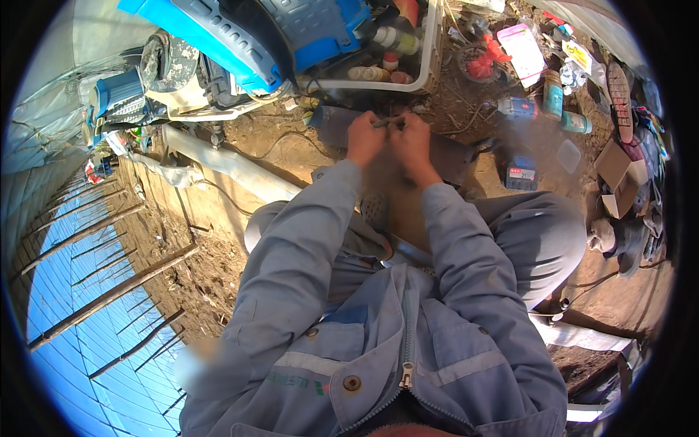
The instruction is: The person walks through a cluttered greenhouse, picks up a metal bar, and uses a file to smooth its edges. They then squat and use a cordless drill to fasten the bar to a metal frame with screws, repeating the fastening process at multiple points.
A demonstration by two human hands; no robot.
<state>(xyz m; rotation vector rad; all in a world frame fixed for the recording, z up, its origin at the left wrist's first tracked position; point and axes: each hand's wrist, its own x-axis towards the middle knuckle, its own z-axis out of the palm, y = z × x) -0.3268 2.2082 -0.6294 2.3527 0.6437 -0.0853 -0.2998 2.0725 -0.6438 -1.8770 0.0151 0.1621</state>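
Near the upper middle of the frame, a small piece (388,121) is found between the two hands, above the ground. The left hand (366,138) and the right hand (412,143) are both closed, with bent fingers, and seem to pinch this piece from its two sides. Perhaps it is held so because it is small and each hand can steady one end. Its exact form I cannot tell, since the fingers cover most of it.

Just behind the hands lies a dark panel (450,154), stretching to the left and to the right of them; whether they touch it is not clear. Below, at the centre, the knees are spread apart, which probably leaves free room for the forearms.

At the upper centre stands a white crate (364,85), and its walls keep several bottles (397,40) together. Over its left part leans a blue case (320,29), maybe put there to be off the soil. Right of the hands, a battery (520,175) sits on the ground, seemingly within easy reach. Farther right are a can (553,95) and an open box (619,175), lying among scattered things without visible order.
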